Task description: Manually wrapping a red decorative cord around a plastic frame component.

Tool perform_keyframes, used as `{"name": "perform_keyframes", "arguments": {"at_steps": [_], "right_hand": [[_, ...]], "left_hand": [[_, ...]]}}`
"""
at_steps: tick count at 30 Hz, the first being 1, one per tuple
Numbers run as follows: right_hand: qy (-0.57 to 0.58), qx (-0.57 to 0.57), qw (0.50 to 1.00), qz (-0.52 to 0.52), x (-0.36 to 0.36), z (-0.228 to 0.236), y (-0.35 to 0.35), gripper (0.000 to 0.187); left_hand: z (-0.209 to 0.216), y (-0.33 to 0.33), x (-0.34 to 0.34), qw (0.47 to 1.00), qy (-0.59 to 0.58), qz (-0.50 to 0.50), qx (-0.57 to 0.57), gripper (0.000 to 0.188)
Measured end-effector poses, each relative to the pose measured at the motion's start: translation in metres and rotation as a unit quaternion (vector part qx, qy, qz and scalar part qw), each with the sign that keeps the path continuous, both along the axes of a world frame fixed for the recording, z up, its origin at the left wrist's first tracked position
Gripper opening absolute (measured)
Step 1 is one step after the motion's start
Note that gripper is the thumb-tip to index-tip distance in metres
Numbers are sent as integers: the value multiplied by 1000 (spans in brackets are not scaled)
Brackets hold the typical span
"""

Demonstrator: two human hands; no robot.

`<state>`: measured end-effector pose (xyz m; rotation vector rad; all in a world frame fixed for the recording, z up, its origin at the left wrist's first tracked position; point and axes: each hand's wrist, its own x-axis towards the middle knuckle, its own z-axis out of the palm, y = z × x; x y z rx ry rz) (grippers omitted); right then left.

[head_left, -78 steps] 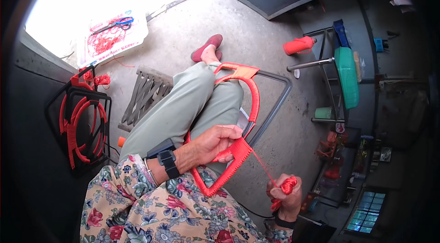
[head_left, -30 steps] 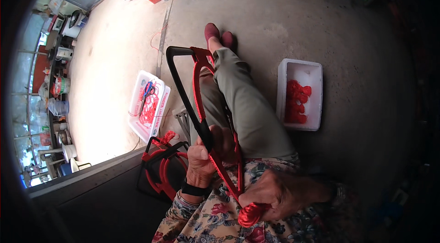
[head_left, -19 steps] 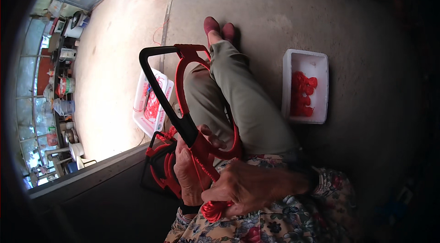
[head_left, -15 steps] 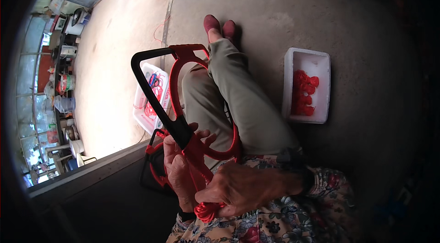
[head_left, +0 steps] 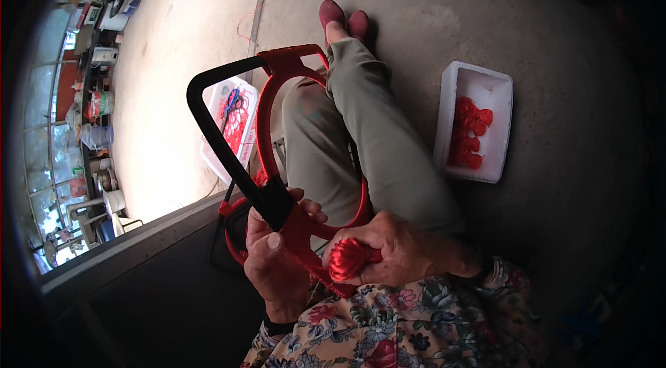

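A frame (head_left: 261, 125) with a red ring and a black bent bar rests over my lap, its red parts apparently wrapped in cord. My left hand (head_left: 274, 267) is closed around the frame's near joint, where black meets red, thumb on the near side. In my right hand (head_left: 399, 246) is a coiled bundle of glossy red cord (head_left: 349, 260), gripped in the fist just right of the joint. Any strand running between bundle and frame is hard to make out. A second red and black frame (head_left: 224, 208) lies partly hidden beyond my left hand.
On the floor to the right stands a white foam box (head_left: 508, 125) with red cord bundles (head_left: 470, 132) inside. At left, a white tray (head_left: 245, 153) holds loose red cord and blue-handled scissors (head_left: 232, 103). Shelves (head_left: 90, 118) with pots and tubs line the far left.
My right hand has moved up and to the right with the cord bundle, turning it toward view. The frame has shifted slightly up and left, my left hand still on it.
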<state>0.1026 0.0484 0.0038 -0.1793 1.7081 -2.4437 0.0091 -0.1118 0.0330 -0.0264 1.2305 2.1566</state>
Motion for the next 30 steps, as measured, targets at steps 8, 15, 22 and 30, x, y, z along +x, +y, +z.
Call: {"name": "perform_keyframes", "arguments": {"at_steps": [8,15,22,30], "right_hand": [[-148,-173,960,-163,-43,-17,-6,17],[-125,-187,963,-147,-50,-28,-12,18],[-132,-221,958,-127,-46,-26,-14,16],[-138,-255,951,-108,-40,-31,-15,16]], "left_hand": [[6,0,6,996,12,72,-50,22],[5,-5,7,980,126,84,-129,18],[1,-6,15,943,254,94,-193,21],[10,1,17,880,391,85,-257,14]]}}
